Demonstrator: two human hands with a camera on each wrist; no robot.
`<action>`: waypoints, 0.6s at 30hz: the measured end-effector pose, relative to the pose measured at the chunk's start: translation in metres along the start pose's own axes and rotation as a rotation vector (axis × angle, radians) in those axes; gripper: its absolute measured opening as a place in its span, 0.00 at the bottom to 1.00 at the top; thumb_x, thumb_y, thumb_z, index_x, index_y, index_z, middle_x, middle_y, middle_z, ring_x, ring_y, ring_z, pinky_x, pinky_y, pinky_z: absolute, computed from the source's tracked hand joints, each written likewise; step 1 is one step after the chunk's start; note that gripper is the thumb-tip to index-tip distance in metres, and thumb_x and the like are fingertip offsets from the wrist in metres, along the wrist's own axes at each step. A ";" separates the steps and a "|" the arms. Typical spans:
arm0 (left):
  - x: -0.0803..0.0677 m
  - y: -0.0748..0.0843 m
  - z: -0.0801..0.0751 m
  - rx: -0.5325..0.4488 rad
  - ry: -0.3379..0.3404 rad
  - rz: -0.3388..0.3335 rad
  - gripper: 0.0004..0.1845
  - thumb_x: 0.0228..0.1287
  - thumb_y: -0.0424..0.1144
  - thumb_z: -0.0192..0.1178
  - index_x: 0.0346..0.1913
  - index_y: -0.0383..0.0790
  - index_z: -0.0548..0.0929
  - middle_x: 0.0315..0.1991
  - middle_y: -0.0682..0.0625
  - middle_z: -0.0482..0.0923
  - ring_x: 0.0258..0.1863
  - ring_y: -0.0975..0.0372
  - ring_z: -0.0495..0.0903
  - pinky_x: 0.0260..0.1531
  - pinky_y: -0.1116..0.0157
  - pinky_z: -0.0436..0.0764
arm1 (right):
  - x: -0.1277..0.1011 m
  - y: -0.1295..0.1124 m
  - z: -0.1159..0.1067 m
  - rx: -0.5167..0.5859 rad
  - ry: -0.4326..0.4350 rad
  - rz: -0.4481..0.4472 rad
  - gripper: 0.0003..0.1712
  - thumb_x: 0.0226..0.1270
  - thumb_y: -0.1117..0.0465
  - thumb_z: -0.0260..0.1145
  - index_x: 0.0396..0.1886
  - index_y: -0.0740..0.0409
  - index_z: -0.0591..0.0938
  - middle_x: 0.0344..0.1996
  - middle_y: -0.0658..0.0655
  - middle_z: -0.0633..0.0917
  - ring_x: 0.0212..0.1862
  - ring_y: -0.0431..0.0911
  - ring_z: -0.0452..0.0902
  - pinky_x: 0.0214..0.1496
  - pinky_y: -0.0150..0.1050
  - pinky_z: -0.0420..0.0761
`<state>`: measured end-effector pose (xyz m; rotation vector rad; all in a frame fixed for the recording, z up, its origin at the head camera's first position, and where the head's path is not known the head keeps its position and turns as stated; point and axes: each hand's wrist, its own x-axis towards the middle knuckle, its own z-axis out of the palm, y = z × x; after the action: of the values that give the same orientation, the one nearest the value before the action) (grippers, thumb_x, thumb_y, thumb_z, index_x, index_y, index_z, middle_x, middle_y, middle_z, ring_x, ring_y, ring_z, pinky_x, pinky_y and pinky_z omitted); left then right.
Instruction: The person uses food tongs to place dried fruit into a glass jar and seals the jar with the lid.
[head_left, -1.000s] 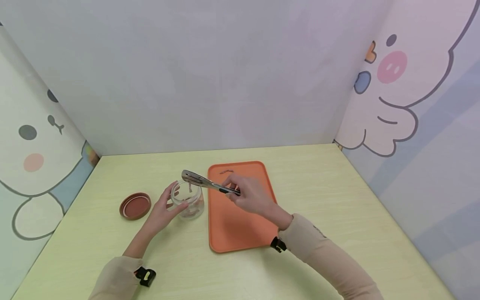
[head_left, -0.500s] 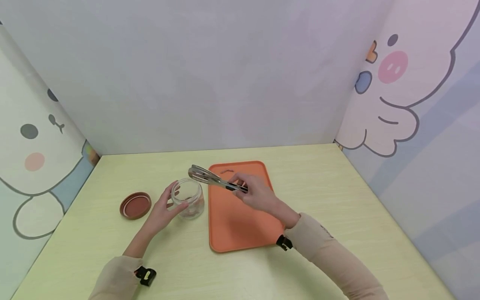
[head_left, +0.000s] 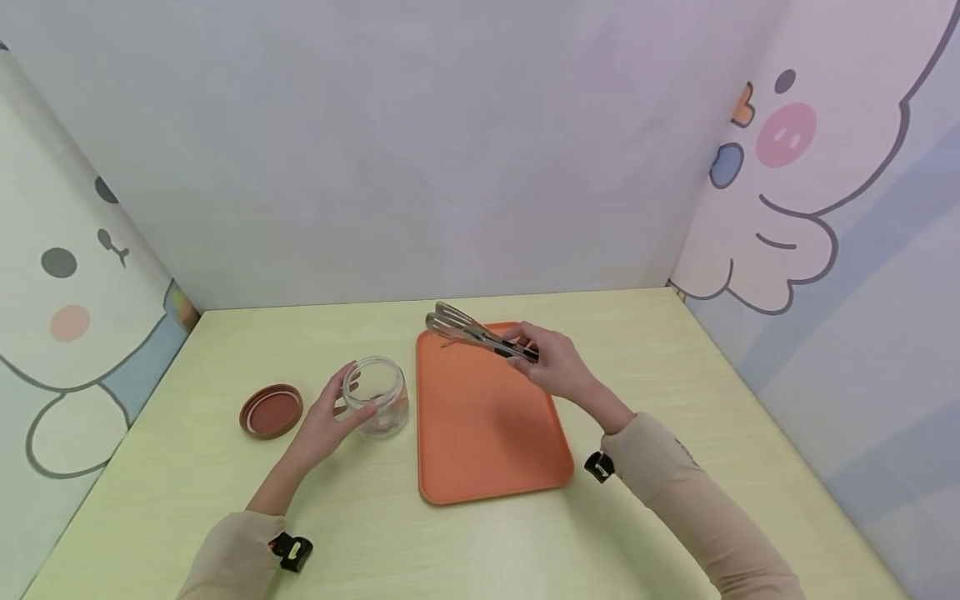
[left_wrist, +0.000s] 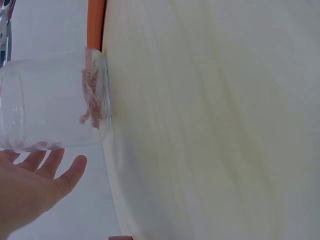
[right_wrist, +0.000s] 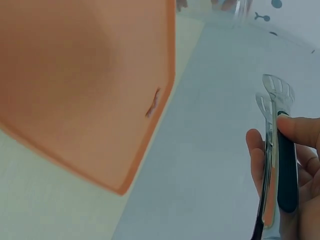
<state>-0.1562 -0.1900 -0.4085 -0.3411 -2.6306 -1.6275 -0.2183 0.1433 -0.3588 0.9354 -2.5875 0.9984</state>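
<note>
My right hand grips metal tongs with dark handles, held above the far end of the orange tray; the tong tips are nearly closed and carry nothing I can see. In the right wrist view the tongs lie between my thumb and fingers, and a small brown scrap sits on the tray near its far edge. My left hand cups the side of an open clear glass jar. The left wrist view shows brownish pieces at the bottom of the jar.
A brown round lid lies on the pale green table left of the jar. Cartoon-printed walls close in the table at the back, left and right.
My right hand has carried the tongs from over the jar's mouth rightwards and away, to above the tray's far end. The left hand and jar have stayed in place.
</note>
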 end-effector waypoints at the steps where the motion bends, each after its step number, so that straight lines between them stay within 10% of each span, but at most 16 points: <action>1: 0.000 0.000 0.000 -0.001 0.001 -0.001 0.38 0.58 0.37 0.58 0.66 0.33 0.49 0.61 0.33 0.54 0.59 0.43 0.55 0.52 0.45 0.63 | 0.000 0.003 0.000 -0.011 0.007 0.002 0.14 0.54 0.65 0.65 0.42 0.55 0.76 0.25 0.48 0.77 0.18 0.40 0.66 0.19 0.35 0.68; 18: 0.001 -0.003 0.001 0.015 0.005 -0.008 0.39 0.58 0.39 0.59 0.66 0.34 0.49 0.61 0.33 0.55 0.58 0.43 0.56 0.52 0.46 0.64 | -0.003 0.045 0.011 -0.060 -0.005 0.075 0.14 0.55 0.65 0.65 0.43 0.57 0.77 0.30 0.51 0.78 0.24 0.41 0.69 0.24 0.37 0.70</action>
<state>-0.1582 -0.1901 -0.4118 -0.3258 -2.6430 -1.6079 -0.2444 0.1626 -0.3920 0.8329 -2.6590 0.9320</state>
